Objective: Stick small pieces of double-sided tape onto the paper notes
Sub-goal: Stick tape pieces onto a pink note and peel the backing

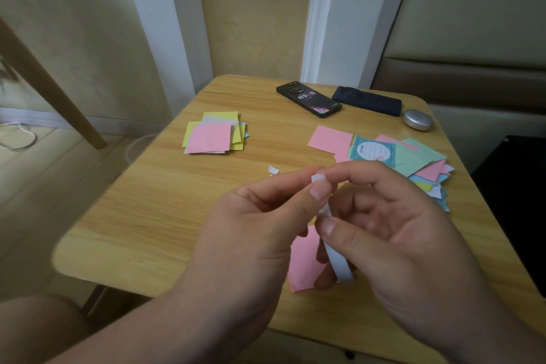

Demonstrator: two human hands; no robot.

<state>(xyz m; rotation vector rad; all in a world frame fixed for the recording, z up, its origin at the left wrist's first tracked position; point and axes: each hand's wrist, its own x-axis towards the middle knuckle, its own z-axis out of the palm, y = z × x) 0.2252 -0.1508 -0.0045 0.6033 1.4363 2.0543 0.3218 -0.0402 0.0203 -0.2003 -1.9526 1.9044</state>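
While both hands are raised over the wooden table (141, 216) at lower centre of the frame, a white strip of double-sided tape (335, 257) is held between them. The upper end of the strip is pinched between thumb and forefinger of the left hand (254, 233); the lower part is gripped by thumb and fingers of the right hand (393, 233), with the tail of the strip running down across the right palm. A pink note (304, 263) is seen beneath the hands, partly hidden by them; whether it lies flat on the table or is held cannot be told.

A tidy stack of notes (211, 137), pink on top with yellow beneath, is noted at upper left of the tabletop. A loose spread of notes (413, 162), pink, green, blue and yellow, is recorded at right, with a printed card on it. A small white scrap (273, 170) lies on the table just above the hands. Two dark phones (308, 99) (366, 100) and a round silver case (418, 120) are placed along the far edge.
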